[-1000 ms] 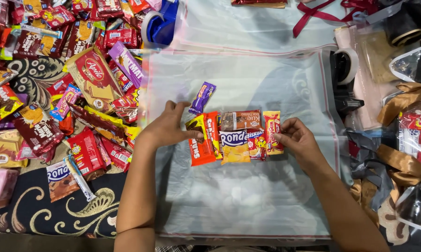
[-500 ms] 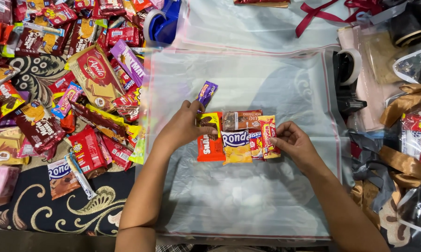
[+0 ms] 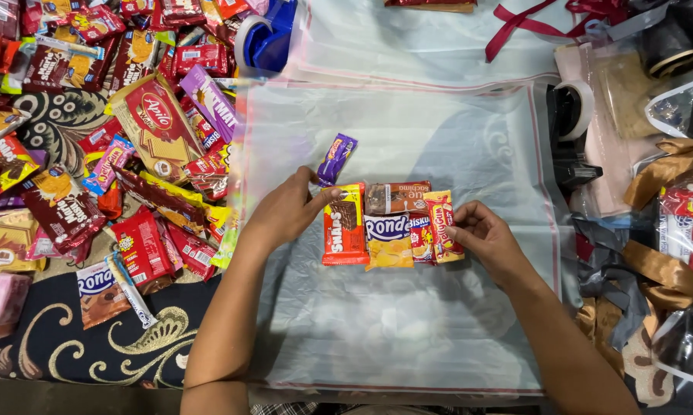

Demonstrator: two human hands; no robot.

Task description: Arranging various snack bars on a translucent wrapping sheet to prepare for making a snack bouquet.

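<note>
snack packets (image 3: pixel 392 224): glossy foil-plastic | sheet (image 3: pixel 408 323): translucent, smooth plastic | ribbon (image 3: pixel 669 165): satin, shiny

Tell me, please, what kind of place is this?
Probably a home workspace on the floor for packing snack gift parcels. A clear plastic sheet lies over a patterned carpet, a heap of snack packets sits beside it, and ribbons and a tape roll lie nearby.
</note>
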